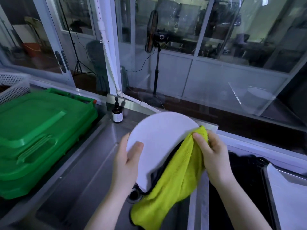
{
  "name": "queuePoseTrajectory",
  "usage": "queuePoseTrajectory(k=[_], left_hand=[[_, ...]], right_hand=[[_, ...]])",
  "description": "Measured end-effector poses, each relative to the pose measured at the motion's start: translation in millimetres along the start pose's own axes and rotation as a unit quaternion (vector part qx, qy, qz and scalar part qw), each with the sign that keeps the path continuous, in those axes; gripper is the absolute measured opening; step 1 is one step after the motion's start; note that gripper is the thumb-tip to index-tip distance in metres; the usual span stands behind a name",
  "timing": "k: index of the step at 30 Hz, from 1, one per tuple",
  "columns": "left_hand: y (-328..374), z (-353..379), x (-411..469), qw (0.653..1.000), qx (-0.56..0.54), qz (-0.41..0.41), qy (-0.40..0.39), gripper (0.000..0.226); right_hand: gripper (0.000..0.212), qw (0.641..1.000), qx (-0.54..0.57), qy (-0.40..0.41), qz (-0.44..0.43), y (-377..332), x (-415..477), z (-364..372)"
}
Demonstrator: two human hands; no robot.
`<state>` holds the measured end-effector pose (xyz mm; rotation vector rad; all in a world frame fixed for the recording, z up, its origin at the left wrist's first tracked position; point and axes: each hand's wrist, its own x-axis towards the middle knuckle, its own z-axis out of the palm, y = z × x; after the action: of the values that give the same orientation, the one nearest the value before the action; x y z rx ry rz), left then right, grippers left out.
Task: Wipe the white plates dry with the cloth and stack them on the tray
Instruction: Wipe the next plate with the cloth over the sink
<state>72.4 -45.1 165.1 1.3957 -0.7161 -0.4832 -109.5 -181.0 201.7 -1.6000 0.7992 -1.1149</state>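
Note:
I hold a round white plate (159, 138) tilted up over the steel sink (79, 185). My left hand (127, 156) grips its lower left rim, thumb on the face. My right hand (211, 151) pinches a yellow-green cloth (172, 186) against the plate's right rim; the cloth wraps round the edge and hangs down over the sink. A metal tray (267, 183) with a white surface on it lies at the far right, partly cut off.
A green plastic crate (36, 138) stands left of the sink, a white perforated basket (13, 87) behind it. A dark pump bottle (117, 112) sits at the sink's back corner. A black basin (240, 180) lies right of the sink. Glass partitions and a standing fan (153, 35) rise behind.

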Motion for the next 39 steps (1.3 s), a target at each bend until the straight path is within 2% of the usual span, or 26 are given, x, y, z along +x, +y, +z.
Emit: queuePoseTrajectory(k=[3,7,9,11,13,15,17,19,20,22,23,25,28,30,31,32,34,39], left_hand=[[9.0,-1.4,7.9,0.999,0.023,0.021,-0.022,0.026],[41.2,-18.4,31.6,0.988,0.1,0.062,-0.1,0.019],[57.2,-20.3,38.1,0.966,0.187,0.109,-0.145,0.018],[67.1,-18.0,39.6,0.919,0.284,0.175,-0.21,0.022],[68.5,-16.8,39.6,0.898,0.311,0.193,-0.246,0.022],[65.4,-18.2,35.8,0.917,0.296,0.159,-0.217,0.027],[55.8,-23.5,29.2,0.937,0.297,0.162,-0.091,0.034],[46.2,-28.5,19.9,0.938,0.306,0.155,0.041,0.04],[42.2,-30.1,15.6,0.952,0.283,0.102,0.06,0.04],[42.9,-25.4,9.7,0.988,0.118,-0.1,-0.007,0.041],[45.5,-19.5,8.3,0.979,0.019,-0.193,-0.057,0.042],[53.5,-7.4,13.3,0.94,-0.134,-0.299,-0.099,0.049],[59.3,1.9,27.0,0.885,-0.253,-0.39,-0.034,0.048],[54.8,1.0,29.4,0.867,-0.283,-0.41,-0.008,0.027],[49.3,-0.5,30.1,0.864,-0.292,-0.411,-0.002,0.012],[46.0,-1.8,28.5,0.863,-0.3,-0.405,0.006,0.006],[40.2,-5.1,25.2,0.867,-0.325,-0.377,0.018,0.03],[32.2,-9.1,18.0,0.915,-0.328,-0.232,-0.029,0.036]], right_hand=[[0.02,0.999,0.008,-0.041,0.02,-1.0,-5.7,-0.8],[0.014,0.987,-0.051,-0.14,-0.06,-25.0,13.5,-5.7],[0.013,0.973,-0.088,-0.19,-0.098,-38.4,24.2,0.6],[0.011,0.946,-0.163,-0.238,-0.145,-47.1,28.9,11.8],[0.015,0.927,-0.22,-0.249,-0.174,-47.4,25.8,21.4],[0.011,0.93,-0.238,-0.208,-0.186,-42.9,18.5,22.8],[0.021,0.939,-0.254,-0.143,-0.183,-35.6,9.5,21.6],[0.027,0.939,-0.277,-0.073,-0.192,-31.6,1.1,19.3],[0.027,0.935,-0.286,-0.043,-0.207,-30.5,-2.4,19.3],[0.024,0.918,-0.306,-0.003,-0.25,-30.7,-9.8,21.2],[0.025,0.904,-0.323,0.001,-0.279,-30.8,-13.5,22.9],[0.026,0.861,-0.368,-0.02,-0.349,-28.6,-22.2,27.2],[0.034,0.804,-0.419,-0.073,-0.416,-24.8,-38.0,33.3],[0.036,0.797,-0.42,-0.1,-0.422,-21.1,-45.8,33.6],[0.035,0.801,-0.412,-0.116,-0.418,-18.7,-49.8,33.2],[0.033,0.808,-0.4,-0.134,-0.411,-16.2,-53.7,31.8],[0.034,0.82,-0.385,-0.163,-0.392,-11.5,-60.0,27.3],[0.043,0.834,-0.399,-0.15,-0.349,-11.1,-67.4,23.2]])
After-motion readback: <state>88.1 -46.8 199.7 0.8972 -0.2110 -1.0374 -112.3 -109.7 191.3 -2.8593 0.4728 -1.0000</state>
